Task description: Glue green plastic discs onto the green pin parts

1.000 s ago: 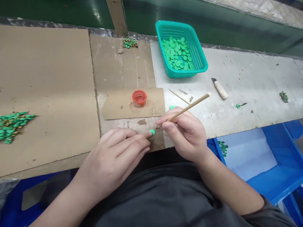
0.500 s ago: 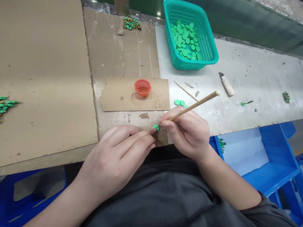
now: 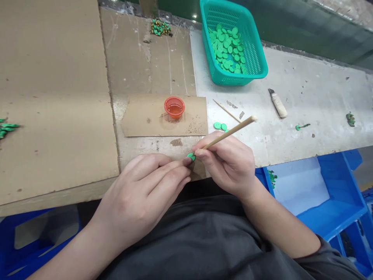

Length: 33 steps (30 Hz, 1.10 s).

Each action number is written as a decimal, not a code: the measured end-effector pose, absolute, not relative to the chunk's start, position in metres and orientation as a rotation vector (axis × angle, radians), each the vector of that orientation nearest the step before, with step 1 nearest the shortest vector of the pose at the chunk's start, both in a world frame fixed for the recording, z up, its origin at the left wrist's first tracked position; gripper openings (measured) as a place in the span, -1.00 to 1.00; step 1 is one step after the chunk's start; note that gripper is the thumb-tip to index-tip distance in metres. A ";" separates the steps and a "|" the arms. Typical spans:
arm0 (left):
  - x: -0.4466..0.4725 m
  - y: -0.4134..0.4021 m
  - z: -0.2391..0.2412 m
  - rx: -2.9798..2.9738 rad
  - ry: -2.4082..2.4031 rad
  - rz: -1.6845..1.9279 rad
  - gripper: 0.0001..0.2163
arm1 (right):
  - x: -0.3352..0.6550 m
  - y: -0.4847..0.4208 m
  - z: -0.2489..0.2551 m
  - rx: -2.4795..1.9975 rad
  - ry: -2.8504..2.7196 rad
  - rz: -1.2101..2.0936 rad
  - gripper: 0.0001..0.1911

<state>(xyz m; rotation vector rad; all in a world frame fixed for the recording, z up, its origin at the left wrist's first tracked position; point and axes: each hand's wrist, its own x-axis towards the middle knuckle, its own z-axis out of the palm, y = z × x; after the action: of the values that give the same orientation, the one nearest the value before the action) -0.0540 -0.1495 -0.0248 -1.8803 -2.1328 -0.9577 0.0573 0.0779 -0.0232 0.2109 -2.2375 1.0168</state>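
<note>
Between the fingertips of my left hand is a small round green disc, pinched near the table's front edge. My right hand grips a thin wooden stick, slanting up to the right. Its lower end is hidden by my fingers, which are right beside the disc; I cannot tell whether the stick touches it. Just beyond my right hand lie a few loose green discs. Farther off, a small red cup of clear liquid stands on a cardboard piece.
A green basket of discs stands at the back. A knife and a thin stick lie to the right. Small green-and-gold pieces are heaped behind, more green pieces at left. A blue bin sits below the right edge.
The stick's upper end has swung a little to the left and down, and my right hand has shifted slightly left. My left hand still pinches the disc; the view has moved slightly.
</note>
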 end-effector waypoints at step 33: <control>-0.072 -0.133 -0.012 -1.594 -2.478 -1.337 -0.91 | 0.078 0.087 -0.013 -0.083 -2.069 1.254 -0.73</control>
<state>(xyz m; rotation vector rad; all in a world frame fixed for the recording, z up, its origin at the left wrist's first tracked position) -0.0725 -0.1334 -0.0122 -1.5936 -2.4784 -1.3369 0.0782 0.0871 -0.0129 -0.0832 -2.0687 1.2544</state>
